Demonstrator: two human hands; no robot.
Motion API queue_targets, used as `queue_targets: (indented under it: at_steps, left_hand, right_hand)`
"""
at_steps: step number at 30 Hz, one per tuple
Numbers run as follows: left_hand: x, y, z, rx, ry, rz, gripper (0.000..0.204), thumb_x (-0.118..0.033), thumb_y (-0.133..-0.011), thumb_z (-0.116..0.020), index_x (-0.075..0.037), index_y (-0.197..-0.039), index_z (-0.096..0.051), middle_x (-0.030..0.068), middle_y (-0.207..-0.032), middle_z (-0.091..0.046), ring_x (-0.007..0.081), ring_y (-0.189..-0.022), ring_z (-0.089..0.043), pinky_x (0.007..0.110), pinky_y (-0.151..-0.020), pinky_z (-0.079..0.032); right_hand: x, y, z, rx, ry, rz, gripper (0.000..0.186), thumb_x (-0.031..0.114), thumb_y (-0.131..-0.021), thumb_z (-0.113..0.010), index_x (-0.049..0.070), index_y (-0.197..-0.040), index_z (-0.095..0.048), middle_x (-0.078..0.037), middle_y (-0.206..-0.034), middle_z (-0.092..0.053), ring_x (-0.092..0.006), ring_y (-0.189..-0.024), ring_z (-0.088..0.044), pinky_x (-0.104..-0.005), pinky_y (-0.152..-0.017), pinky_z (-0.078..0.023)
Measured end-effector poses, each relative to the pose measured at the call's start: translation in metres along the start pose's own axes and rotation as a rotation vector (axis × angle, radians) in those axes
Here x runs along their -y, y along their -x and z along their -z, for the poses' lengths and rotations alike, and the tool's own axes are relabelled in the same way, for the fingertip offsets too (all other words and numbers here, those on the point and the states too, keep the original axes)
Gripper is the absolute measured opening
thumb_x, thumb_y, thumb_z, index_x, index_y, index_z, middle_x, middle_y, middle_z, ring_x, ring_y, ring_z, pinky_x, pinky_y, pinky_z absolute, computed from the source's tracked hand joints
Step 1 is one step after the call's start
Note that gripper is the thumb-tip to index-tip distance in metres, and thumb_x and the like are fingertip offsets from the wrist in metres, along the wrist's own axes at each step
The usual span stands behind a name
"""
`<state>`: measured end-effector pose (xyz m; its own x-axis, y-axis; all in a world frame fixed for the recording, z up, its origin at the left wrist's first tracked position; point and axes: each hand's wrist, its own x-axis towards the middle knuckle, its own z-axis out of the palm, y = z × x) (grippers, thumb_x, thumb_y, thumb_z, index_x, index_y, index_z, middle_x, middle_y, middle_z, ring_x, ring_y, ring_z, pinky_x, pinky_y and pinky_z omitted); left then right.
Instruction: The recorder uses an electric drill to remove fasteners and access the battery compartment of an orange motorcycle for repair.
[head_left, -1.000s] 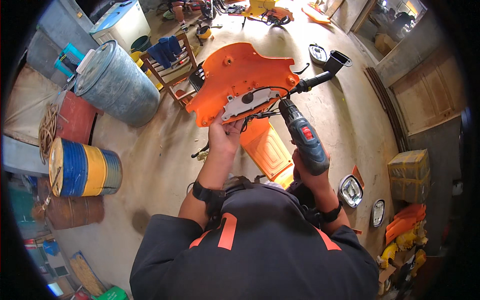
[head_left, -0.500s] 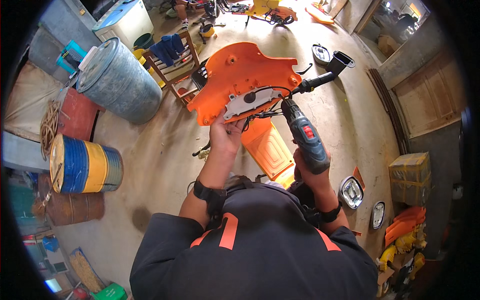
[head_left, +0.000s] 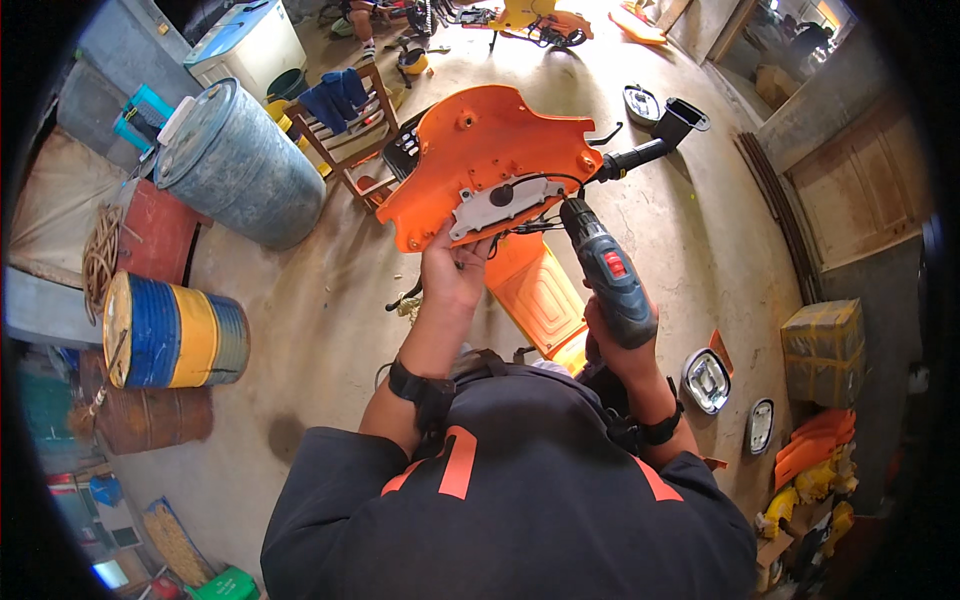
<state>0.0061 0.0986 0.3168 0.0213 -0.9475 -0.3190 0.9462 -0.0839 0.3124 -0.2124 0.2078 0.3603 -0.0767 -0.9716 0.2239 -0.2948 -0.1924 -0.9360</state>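
A curved orange plastic panel is held up in front of me, its inner face with screw posts turned my way. Along its lower part lies a grey-white lamp housing with a dark round centre and a black cable. My left hand grips the panel's lower edge from below; a small dark bit by its fingers is too small to name. In my right hand is a blue-black cordless drill, pointed up at the housing's right end. Whether its tip touches is unclear. Beneath the panel is an orange body part.
A black handlebar grip sticks out right of the panel. A wooden chair, a blue drum and a striped barrel stand left. Lamp parts and a taped box sit right. Another person's leg shows far back.
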Motion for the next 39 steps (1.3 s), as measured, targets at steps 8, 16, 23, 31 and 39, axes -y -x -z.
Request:
queue_targets:
  at_steps: [8,16,23,31,39]
  left_hand:
    - [0.0,0.004,-0.003,-0.018,-0.053,-0.013,0.034,-0.021,-0.1,-0.042,-0.001,-0.126,-0.049,0.014,-0.129,-0.053,0.0294,-0.121,-0.052,0.048,-0.105,-0.043]
    - [0.004,0.01,-0.006,0.015,-0.094,-0.069,0.033,-0.019,-0.1,-0.039,-0.001,-0.126,-0.048,0.0136,-0.129,-0.053,0.0289,-0.12,-0.053,0.048,-0.105,-0.043]
    - [0.001,0.009,-0.006,0.043,-0.074,-0.089,0.032,-0.016,-0.098,-0.041,-0.001,-0.126,-0.048,0.0138,-0.129,-0.053,0.0295,-0.12,-0.053,0.048,-0.105,-0.043]
    - [0.0,0.006,-0.003,0.014,-0.068,-0.064,0.033,-0.015,-0.097,-0.042,-0.002,-0.126,-0.048,0.0139,-0.129,-0.053,0.0298,-0.122,-0.052,0.048,-0.106,-0.042]
    - [-0.001,0.006,-0.007,-0.011,-0.051,-0.065,0.034,-0.018,-0.096,-0.045,-0.001,-0.124,-0.05,0.0153,-0.129,-0.054,0.0299,-0.121,-0.053,0.047,-0.105,-0.043]
  right_hand:
    - [0.003,-0.001,0.001,-0.009,-0.081,-0.028,0.032,-0.002,-0.082,-0.061,-0.001,-0.113,-0.059,-0.008,-0.098,-0.066,-0.0094,-0.075,-0.06,-0.0258,-0.068,-0.05]
    - [0.016,0.001,-0.007,-0.057,-0.279,-0.223,0.03,-0.001,-0.082,-0.059,-0.002,-0.112,-0.058,-0.008,-0.098,-0.065,-0.0121,-0.078,-0.061,-0.0276,-0.071,-0.051]
    - [0.005,0.007,-0.005,-0.043,-0.272,-0.175,0.023,0.0,-0.085,-0.061,-0.001,-0.108,-0.059,-0.008,-0.095,-0.065,-0.0119,-0.078,-0.061,-0.0282,-0.07,-0.051]
    - [-0.001,0.008,-0.003,0.009,-0.175,-0.121,0.027,0.002,-0.088,-0.058,0.002,-0.115,-0.055,-0.006,-0.097,-0.062,-0.012,-0.076,-0.06,-0.0286,-0.068,-0.05]
    - [0.0,0.009,-0.005,0.018,-0.255,-0.14,0.03,0.003,-0.088,-0.057,0.001,-0.118,-0.054,-0.006,-0.1,-0.061,-0.0119,-0.078,-0.058,-0.0284,-0.07,-0.049]
